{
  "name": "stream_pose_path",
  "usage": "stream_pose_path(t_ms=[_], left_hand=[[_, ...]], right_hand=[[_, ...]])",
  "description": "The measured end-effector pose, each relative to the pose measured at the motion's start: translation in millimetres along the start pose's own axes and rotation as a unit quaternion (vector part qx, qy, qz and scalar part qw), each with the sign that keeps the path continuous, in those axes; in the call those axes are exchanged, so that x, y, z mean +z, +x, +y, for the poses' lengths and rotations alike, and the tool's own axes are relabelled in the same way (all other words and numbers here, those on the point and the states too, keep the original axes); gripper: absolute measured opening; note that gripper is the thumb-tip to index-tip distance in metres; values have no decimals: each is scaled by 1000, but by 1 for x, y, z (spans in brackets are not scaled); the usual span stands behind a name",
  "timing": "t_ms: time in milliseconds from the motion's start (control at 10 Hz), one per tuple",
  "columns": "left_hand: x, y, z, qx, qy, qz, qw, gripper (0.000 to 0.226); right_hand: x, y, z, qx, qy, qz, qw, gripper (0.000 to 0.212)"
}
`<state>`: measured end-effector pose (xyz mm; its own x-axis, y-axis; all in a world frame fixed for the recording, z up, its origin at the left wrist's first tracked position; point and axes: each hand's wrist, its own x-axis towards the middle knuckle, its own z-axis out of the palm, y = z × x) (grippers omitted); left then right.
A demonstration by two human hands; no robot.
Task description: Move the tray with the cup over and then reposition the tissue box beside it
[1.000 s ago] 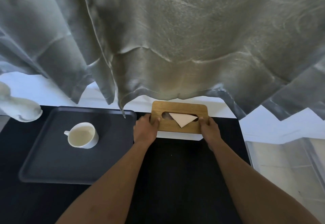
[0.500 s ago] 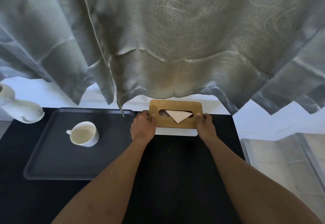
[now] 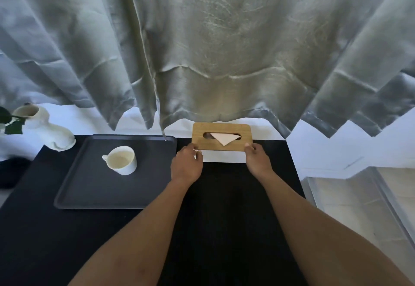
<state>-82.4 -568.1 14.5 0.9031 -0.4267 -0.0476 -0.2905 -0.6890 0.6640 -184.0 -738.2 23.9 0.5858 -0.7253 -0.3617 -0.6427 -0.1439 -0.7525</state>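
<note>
A white tissue box (image 3: 222, 156) with a wooden lid and a tissue poking out of its slot stands at the far edge of the black table (image 3: 224, 207). It sits just right of the dark grey tray (image 3: 94, 191), with a narrow gap between them. A white cup (image 3: 122, 160) stands upright on the tray's far half. My left hand (image 3: 186, 165) grips the box's near left corner and my right hand (image 3: 258, 161) grips its near right corner.
A grey curtain (image 3: 213, 50) hangs over the far table edge, almost touching the box lid and the tray's far rim. A white vase (image 3: 48, 132) with a dark leaf stands off the table's far left corner. Pale floor tiles (image 3: 359, 207) lie to the right.
The tissue box has been pushed slightly away from me toward the curtain. My hands have slid back from its sides to its near corners. The tray and cup have not moved.
</note>
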Motion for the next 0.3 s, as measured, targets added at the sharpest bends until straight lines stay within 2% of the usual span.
stream_pose_path(t_ms=[300], left_hand=[[-14,-65,-28,23,19,-38,999,35]], right_hand=[[23,-70,18,-10,-22,-62,998,53]])
